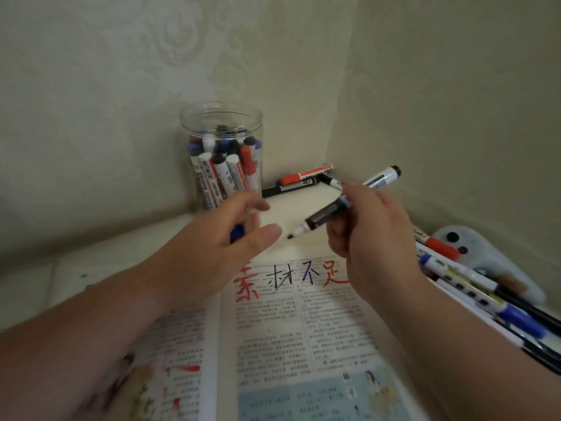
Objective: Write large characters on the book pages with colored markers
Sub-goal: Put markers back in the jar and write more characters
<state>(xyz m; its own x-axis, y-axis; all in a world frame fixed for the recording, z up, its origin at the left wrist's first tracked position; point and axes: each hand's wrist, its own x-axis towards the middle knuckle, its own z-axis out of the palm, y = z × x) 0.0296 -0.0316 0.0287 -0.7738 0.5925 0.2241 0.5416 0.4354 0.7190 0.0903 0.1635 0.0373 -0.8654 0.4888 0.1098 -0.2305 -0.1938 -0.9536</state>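
My right hand (361, 226) grips the uncapped white-and-black marker (334, 209). My left hand (230, 238), half curled, holds a small blue plastic cap (236, 233). Pen-ready step, I'd say; next I lower the tip onto the open printed book (303, 329).

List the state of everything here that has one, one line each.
jar: lidless, upright, holding markers.
book: open flat, four large characters atop the right page.
marker: uncapped, tip clear of the page, held in the right hand.
left hand: grips a blue piece, possibly a cap.
red marker: capped, lying by the wall.
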